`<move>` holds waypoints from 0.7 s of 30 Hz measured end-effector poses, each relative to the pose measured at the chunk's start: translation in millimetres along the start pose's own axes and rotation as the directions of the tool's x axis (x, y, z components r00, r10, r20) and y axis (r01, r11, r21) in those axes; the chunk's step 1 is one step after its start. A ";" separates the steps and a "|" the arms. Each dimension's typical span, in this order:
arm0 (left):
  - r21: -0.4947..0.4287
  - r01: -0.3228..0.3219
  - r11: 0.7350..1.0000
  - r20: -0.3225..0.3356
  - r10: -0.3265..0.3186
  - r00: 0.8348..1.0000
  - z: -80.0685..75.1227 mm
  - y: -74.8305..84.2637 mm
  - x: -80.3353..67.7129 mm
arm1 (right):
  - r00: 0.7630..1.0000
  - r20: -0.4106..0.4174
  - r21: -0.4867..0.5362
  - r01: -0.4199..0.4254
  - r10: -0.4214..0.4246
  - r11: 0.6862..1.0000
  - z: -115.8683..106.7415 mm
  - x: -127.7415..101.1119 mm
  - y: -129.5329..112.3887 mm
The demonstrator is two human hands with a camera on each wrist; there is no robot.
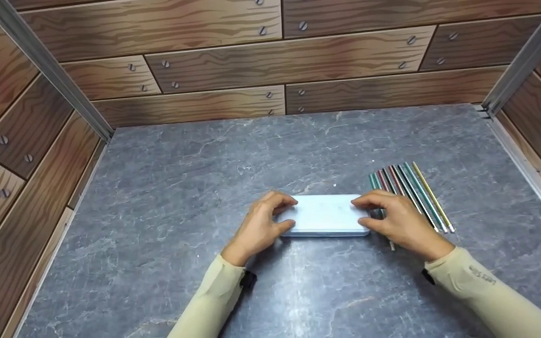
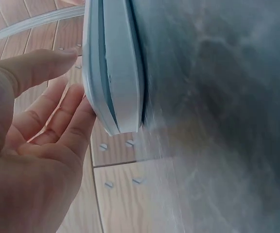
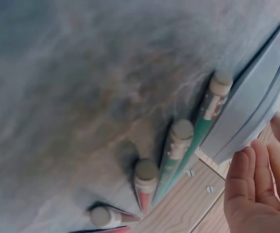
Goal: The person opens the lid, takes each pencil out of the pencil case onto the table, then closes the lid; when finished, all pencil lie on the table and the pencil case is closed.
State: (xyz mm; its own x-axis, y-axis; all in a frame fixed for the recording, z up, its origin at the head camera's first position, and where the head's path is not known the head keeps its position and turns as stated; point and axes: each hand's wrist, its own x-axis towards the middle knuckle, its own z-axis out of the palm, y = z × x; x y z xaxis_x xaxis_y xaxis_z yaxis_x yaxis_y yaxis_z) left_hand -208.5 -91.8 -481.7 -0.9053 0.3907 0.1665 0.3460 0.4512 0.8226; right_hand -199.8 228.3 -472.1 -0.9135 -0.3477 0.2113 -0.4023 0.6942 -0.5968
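Note:
A light blue flat pencil case point(image 1: 324, 215) lies closed on the grey stone-look table point(image 1: 204, 164), just in front of me. My left hand point(image 1: 283, 213) grips its left end, thumb at the near edge and fingers over the far edge. In the same way, my right hand point(image 1: 362, 214) holds the right end. In the left wrist view the case point(image 2: 115, 68) shows its lid seam, with my left hand point(image 2: 74, 87) curled at its end. The right wrist view has the case point(image 3: 256, 102) beside my right hand point(image 3: 256, 184).
Several coloured pencils point(image 1: 413, 192) lie side by side just right of the case, partly under my right hand; their eraser ends point(image 3: 179, 145) touch the case's end. Wood-pattern walls point(image 1: 251, 61) close in the table at the back and on both sides.

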 end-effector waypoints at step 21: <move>0.104 -0.017 0.994 0.017 0.015 1.000 0.2 4.4 -2.0 | 0.995 -0.010 -0.097 0.096 -0.097 0.991 -0.3 1.4 -7.0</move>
State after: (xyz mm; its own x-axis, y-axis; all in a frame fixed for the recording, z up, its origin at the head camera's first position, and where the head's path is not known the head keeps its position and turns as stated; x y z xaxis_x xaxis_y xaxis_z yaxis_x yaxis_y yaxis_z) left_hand -205.1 -90.5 -478.5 -0.8959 0.4106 0.1698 0.3847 0.5253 0.7590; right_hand -198.3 223.1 -467.5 -0.8707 -0.4073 0.2756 -0.4918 0.7157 -0.4959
